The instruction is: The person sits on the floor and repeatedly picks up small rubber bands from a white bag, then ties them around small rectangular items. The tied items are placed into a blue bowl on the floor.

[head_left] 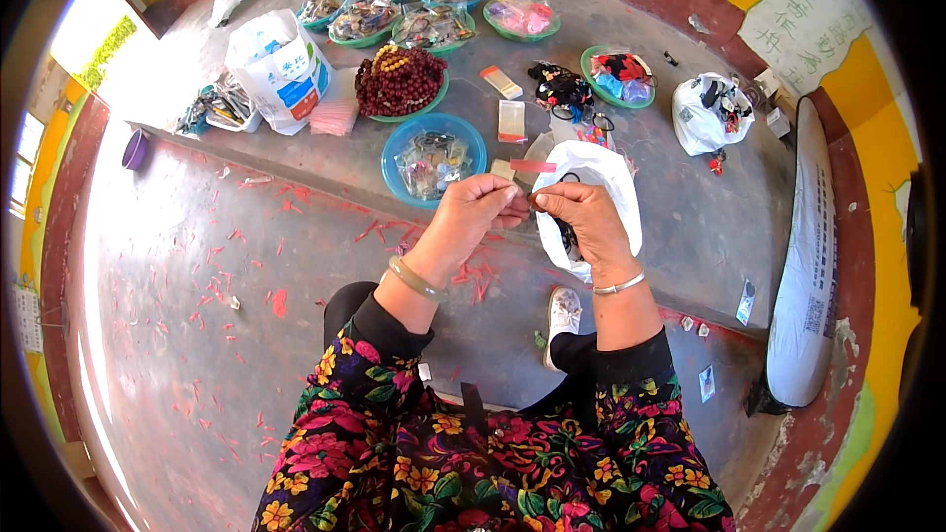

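Note:
My left hand (pixel 473 212) and my right hand (pixel 581 217) meet fingertip to fingertip above the grey floor. Between them they pinch a small clear packet with a red strip (pixel 533 166) along its top edge. A jade bangle circles my left wrist and a silver bangle my right wrist. Behind my right hand an open white plastic bag (pixel 601 177) holds dark items. Just beyond my left hand sits a blue basin (pixel 404 138) of small clear packets.
On a raised grey step stand several green and blue basins, one heaped with dark red beads (pixel 399 82). White bags (pixel 281 67) (pixel 705 113) lie left and right. A long white sack (pixel 813 266) lies at the right. Red scraps litter the floor.

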The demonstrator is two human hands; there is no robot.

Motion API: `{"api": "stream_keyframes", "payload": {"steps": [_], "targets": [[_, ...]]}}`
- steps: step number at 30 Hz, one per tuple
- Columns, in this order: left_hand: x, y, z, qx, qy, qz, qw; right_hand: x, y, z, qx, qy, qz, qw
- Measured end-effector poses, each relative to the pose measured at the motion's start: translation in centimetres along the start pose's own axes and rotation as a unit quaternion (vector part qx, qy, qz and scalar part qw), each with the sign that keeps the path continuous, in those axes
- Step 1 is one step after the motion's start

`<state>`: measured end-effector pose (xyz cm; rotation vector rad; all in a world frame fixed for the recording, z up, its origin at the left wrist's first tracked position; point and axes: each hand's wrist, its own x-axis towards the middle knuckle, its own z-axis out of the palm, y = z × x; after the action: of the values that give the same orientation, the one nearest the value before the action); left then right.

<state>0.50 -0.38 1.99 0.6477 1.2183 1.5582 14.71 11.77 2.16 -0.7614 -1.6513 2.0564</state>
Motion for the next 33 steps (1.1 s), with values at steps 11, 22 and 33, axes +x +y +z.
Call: {"api": "stream_keyframes", "payload": {"steps": [11, 22, 33], "targets": [[0.14, -0.33, 0.18, -0.018, 0.024, 0.012, 0.999, -0.09, -0.27, 0.02, -0.016, 0.007, -0.005, 1.0], [-0.04, -0.33, 0.23, -0.046, 0.016, 0.036, 0.998, -0.06, -0.12, 0.16, -0.043, 0.007, -0.033, 0.999], [-0.06, -0.69, 0.15, -0.093, 0.018, 0.055, 0.994, -0.12, -0.1, 0.41, -0.053, 0.013, -0.032, 0.998]]}}
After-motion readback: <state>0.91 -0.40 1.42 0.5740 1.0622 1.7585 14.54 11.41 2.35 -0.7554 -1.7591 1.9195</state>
